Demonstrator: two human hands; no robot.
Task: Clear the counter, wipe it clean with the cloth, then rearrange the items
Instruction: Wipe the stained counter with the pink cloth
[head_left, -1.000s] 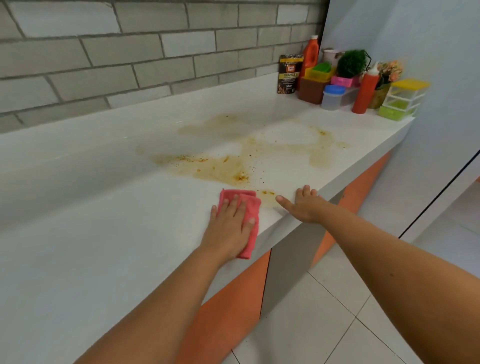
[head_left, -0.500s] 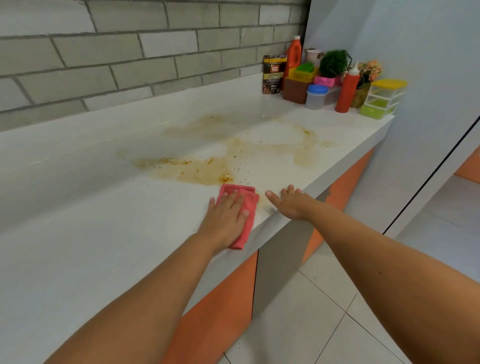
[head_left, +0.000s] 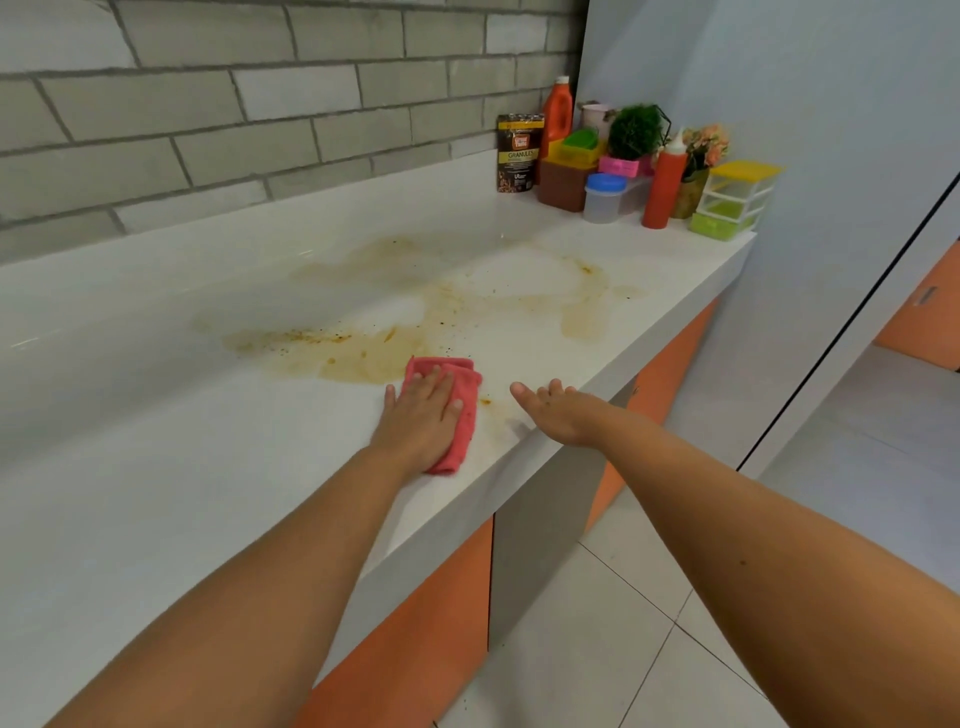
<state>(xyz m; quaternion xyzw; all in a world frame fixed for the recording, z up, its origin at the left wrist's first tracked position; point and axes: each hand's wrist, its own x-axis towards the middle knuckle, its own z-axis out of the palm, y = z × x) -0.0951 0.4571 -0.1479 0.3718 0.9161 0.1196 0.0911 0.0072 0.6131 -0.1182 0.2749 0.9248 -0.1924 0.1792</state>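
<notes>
Two hands worked at the table (head_left: 208, 467). The left hand (head_left: 423, 415) pressed flat, fingers straight, on the folded pink cloth (head_left: 466, 434) at the near edge of a brown stain (head_left: 363, 358). The right hand (head_left: 558, 410) rested loose on the front edge, holding nothing. At the far corner stood a blue-lidded clear tub (head_left: 602, 200) — contents indiscernible — just beside a red squeeze bottle (head_left: 658, 192), with a granules pouch (head_left: 519, 153) and a yellow-topped drawer unit (head_left: 732, 200) nearby.

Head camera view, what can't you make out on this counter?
Head view:
Cloth: middle covered by the left hand.
Pouch: fine print too small.
Pale cup: lower part behind the yellow box.
Counter: near end cut off by the frame's left edge.
</notes>
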